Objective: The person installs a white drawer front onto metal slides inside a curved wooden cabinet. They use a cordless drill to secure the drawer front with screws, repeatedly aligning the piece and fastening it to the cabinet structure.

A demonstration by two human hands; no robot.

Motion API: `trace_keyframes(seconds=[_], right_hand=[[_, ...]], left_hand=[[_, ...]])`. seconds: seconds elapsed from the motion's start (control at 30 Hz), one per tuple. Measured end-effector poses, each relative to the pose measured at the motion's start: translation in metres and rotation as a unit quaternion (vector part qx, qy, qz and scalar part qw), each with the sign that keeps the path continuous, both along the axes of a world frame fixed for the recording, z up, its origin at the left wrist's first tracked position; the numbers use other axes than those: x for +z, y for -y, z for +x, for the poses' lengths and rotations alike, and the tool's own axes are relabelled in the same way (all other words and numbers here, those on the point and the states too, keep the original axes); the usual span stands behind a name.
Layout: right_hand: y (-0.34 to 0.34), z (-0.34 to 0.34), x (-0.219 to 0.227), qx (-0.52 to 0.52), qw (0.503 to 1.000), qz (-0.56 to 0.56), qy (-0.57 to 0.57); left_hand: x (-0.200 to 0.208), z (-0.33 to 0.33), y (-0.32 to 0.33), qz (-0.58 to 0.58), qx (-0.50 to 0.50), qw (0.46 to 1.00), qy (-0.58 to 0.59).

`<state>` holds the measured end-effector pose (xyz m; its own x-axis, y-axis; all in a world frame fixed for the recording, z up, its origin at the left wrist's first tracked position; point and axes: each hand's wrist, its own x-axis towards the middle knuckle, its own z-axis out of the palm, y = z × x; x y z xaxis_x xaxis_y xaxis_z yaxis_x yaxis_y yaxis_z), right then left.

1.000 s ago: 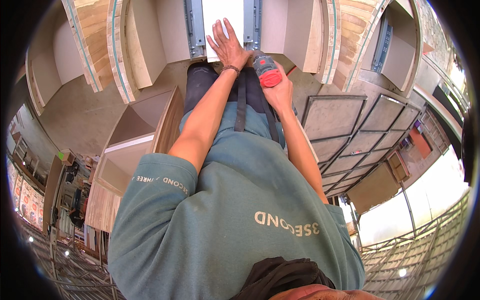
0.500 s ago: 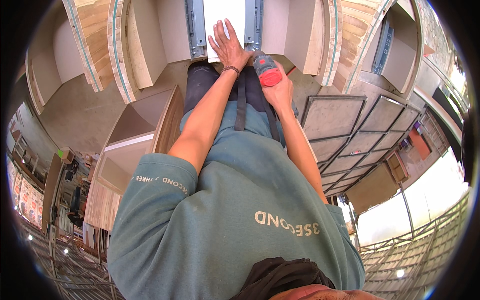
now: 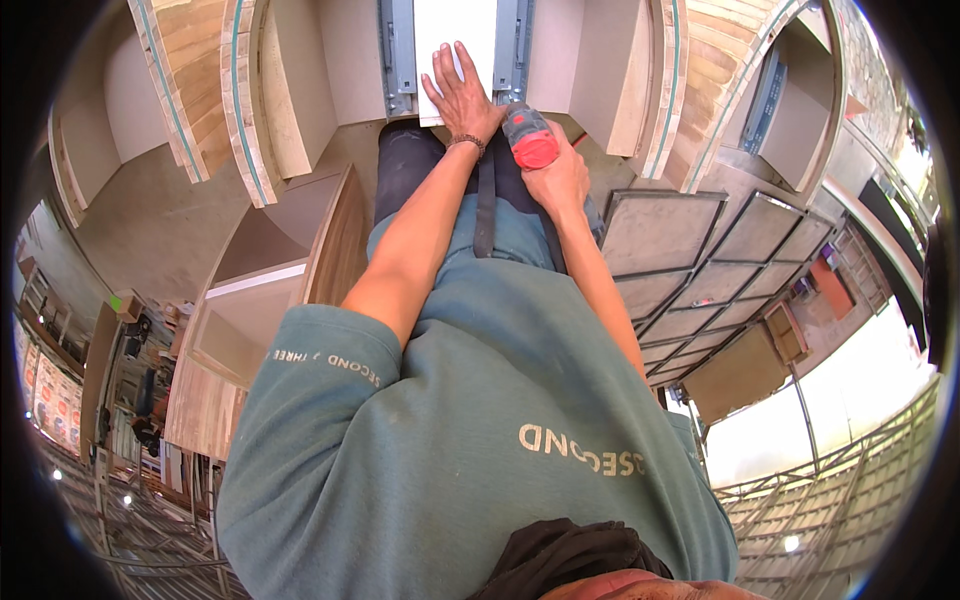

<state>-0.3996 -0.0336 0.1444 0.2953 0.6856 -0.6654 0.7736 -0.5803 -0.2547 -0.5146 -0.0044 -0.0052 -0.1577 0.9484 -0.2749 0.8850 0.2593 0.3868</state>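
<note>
My left hand (image 3: pixel 464 102) lies open, fingers spread, on a white panel (image 3: pixel 455 25) at the top middle. Grey metal rails, one on the left (image 3: pixel 399 48) and one on the right (image 3: pixel 515 45), flank this panel. My right hand (image 3: pixel 560 180) is wrapped round a red and dark grey cordless drill (image 3: pixel 530 138). The drill's front end points toward the panel's near right corner, close to my left thumb. Its tip is hidden, so I cannot tell whether it touches anything.
Wooden cabinet parts with layered edges stand on the left (image 3: pixel 250 100) and right (image 3: pixel 665 90). A wood-grain cabinet (image 3: pixel 335 240) is beside me at left. To the right is a panel with a dark metal frame (image 3: pixel 660 235). Concrete floor (image 3: pixel 140 235) shows at left.
The view has shifted slightly. My left hand remains flat on the white panel, and the drill in my right hand has tilted a little.
</note>
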Motion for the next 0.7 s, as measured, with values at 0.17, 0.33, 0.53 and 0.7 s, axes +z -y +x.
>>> trace_keyframes(seconds=[0.17,0.33,0.53,0.7], right_hand=[[-0.007,0.006,0.001,-0.004,1.0,-0.008,-0.008],[-0.01,0.008,-0.004,0.004,1.0,-0.028,0.003],[-0.016,0.006,0.0,0.016,0.999,-0.043,0.015],[-0.016,0.004,-0.003,0.005,1.0,-0.03,0.002]], left_hand=[[0.004,0.0,0.0,0.001,0.005,1.0,0.014],[0.003,0.0,0.0,-0.007,0.002,1.0,0.008],[0.001,0.002,-0.001,-0.019,-0.001,1.0,-0.004],[0.002,-0.001,-0.001,-0.021,-0.003,1.0,0.001]])
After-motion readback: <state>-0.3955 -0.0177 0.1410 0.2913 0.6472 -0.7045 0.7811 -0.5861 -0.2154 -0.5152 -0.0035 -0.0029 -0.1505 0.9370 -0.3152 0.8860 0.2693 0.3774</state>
